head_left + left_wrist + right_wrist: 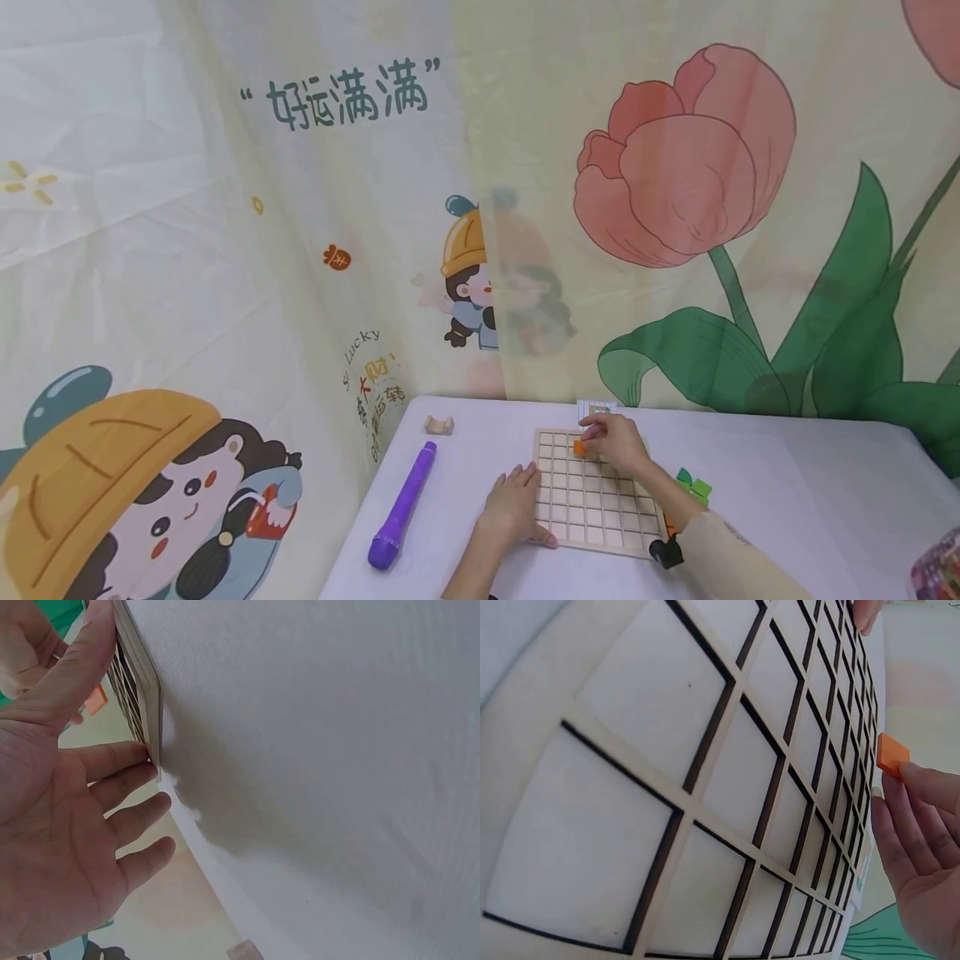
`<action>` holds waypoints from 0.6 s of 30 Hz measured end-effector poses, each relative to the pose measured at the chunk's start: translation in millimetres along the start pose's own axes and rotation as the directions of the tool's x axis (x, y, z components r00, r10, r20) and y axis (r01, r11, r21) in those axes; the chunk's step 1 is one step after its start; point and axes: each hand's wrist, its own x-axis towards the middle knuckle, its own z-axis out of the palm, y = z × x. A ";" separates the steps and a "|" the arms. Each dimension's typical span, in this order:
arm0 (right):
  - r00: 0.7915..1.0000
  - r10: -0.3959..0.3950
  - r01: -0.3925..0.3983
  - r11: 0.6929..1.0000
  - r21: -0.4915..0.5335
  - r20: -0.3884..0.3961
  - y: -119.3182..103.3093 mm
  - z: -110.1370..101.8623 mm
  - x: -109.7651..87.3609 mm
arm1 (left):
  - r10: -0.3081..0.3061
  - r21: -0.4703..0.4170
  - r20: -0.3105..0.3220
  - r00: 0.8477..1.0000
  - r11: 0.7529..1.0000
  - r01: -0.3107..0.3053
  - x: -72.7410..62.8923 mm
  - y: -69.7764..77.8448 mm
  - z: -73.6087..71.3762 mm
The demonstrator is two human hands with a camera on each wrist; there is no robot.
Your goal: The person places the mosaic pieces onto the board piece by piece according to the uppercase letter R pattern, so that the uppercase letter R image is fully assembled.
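Head view: your left hand point(512, 508) lies at the left side of the pale wooden square-grid board point(596, 510), fingers extended along that edge, thumb set apart at the near corner. Your right hand point(618, 447) pinches a small flat orange tile point(580, 448) over the board's far part. Beyond that hand sits a white printed card point(597, 407). A purple microphone-shaped stick point(403, 506) and a small notched tan block point(438, 426) lie to the left on the white-covered table point(795, 492); bright green angular pieces point(701, 490) and a black piece point(666, 551) lie on the right side.

Left wrist view: your left fingers are straight and slightly fanned, thumb wide of them. Thumb and index finger meet the board's rim; you grip nothing there.

Right wrist view: you hold the orange tile between thumb and fingertip, gap narrow, one corner jutting out. Your remaining fingers bend loosely below. Cannot tell whether the tile touches the board.
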 end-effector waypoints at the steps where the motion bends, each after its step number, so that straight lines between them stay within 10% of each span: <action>1: 1.000 0.000 0.000 1.000 0.000 -0.001 -0.1 1.4 0.7 | 0.001 0.001 0.000 1.000 1.000 -0.001 -0.4 0.1 -0.4; 18: 1.000 0.015 -0.014 0.989 -0.150 0.006 -4.9 17.8 4.5 | 0.014 -0.015 0.019 1.000 1.000 -0.014 -1.6 0.0 -1.6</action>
